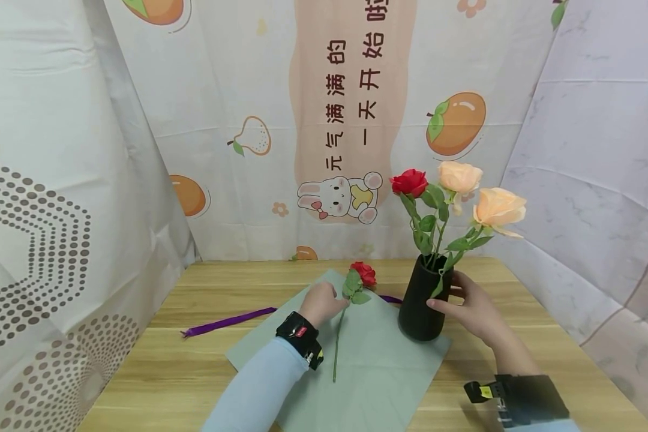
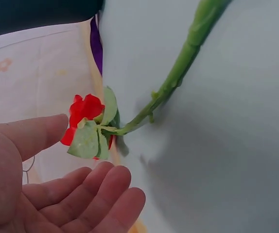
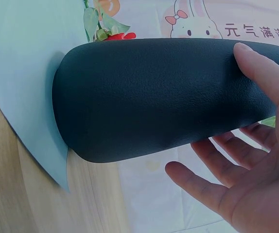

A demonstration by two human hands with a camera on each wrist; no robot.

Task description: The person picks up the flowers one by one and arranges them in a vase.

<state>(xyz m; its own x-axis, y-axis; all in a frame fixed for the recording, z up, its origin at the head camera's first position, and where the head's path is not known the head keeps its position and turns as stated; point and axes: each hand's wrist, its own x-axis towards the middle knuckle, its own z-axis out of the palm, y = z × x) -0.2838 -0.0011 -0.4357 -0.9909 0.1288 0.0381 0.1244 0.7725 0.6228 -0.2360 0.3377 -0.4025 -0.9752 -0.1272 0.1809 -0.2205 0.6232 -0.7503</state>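
A red rose (image 1: 363,274) with green leaves and a long stem lies on a grey-green sheet of paper (image 1: 378,372). Just beside its upper stem is my left hand (image 1: 322,304); in the left wrist view its thumb and fingers are spread apart, with the bloom (image 2: 86,111) beyond them. My right hand (image 1: 477,309) grips a black vase (image 1: 420,309) near the top, thumb in front and fingers around the far side. The vase is over the paper's right corner. From it rise another red rose (image 1: 408,182) and two peach roses (image 1: 499,208).
A purple ribbon (image 1: 229,322) shows on the left of the wooden table (image 1: 156,366), and a short piece of purple appears between paper and vase. Behind the table hangs a printed cloth (image 1: 237,72), with more cloth at both sides.
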